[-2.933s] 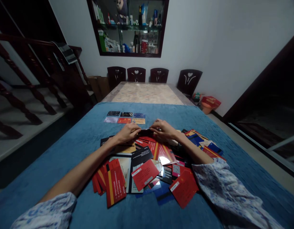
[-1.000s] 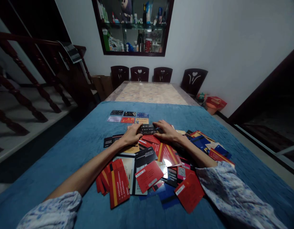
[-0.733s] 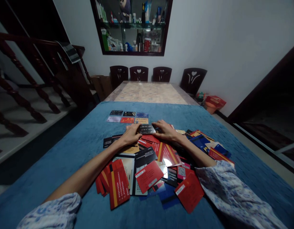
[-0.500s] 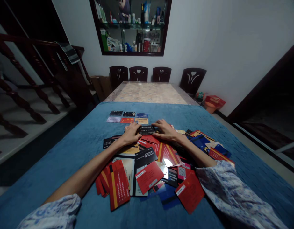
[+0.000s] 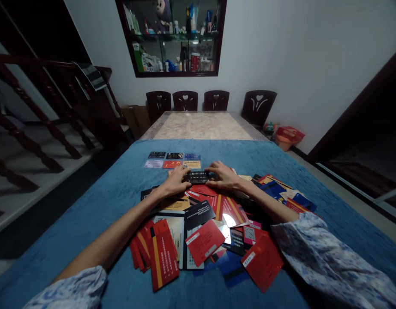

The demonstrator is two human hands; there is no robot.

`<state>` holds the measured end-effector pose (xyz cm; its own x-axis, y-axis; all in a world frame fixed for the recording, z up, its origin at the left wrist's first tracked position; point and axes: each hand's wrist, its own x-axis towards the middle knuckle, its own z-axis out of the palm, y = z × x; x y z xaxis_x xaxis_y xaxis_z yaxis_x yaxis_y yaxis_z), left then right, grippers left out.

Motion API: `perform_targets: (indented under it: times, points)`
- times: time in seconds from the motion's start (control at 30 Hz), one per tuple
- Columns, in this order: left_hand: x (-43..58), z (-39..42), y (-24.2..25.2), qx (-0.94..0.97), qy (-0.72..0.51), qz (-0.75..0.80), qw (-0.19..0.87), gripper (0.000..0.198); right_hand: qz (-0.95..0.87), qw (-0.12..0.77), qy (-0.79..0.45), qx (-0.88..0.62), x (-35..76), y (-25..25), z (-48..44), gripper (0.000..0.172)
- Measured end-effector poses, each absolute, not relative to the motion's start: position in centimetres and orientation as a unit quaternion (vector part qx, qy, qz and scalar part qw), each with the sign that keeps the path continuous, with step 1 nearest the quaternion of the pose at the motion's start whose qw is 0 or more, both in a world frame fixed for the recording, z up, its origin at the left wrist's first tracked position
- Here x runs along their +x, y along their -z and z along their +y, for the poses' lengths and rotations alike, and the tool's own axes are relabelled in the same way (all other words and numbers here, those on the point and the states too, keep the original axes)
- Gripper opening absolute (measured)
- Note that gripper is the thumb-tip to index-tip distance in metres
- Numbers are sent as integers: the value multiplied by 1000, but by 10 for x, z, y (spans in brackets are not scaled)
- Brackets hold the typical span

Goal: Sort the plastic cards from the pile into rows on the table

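A black card (image 5: 198, 177) with pale lettering is held between my two hands, just above the near pile. My left hand (image 5: 176, 181) pinches its left edge and my right hand (image 5: 224, 177) pinches its right edge. Beneath and in front of them spreads a loose heap of cards: red cards (image 5: 205, 243), a dark card (image 5: 199, 213), a yellow card (image 5: 175, 203) and blue ones among them. Beyond my left hand, several cards lie in two neat rows, including a blue card (image 5: 192, 157), a red card (image 5: 172, 164) and a lilac card (image 5: 153, 164).
A blue cloth (image 5: 120, 184) covers the near part of the table, with the patterned tabletop (image 5: 201, 124) showing behind it. More cards (image 5: 275, 189) lie at the right. Dark chairs (image 5: 185, 101) line the far end, and a wooden railing (image 5: 33, 94) runs along the left.
The view has shifted slightly, so the heap appears a little lower and further right. Both hands keep the black card in nearly the same place.
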<state>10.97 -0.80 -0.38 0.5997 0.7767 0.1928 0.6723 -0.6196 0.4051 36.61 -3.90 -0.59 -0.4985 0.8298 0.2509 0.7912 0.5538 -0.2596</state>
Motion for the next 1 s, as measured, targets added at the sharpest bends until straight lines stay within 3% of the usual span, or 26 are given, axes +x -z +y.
perform_targets:
  times: [1.0]
  points:
    - [32, 47, -27, 860, -116, 487, 99, 58, -861, 34, -27, -507, 264, -48, 19, 48]
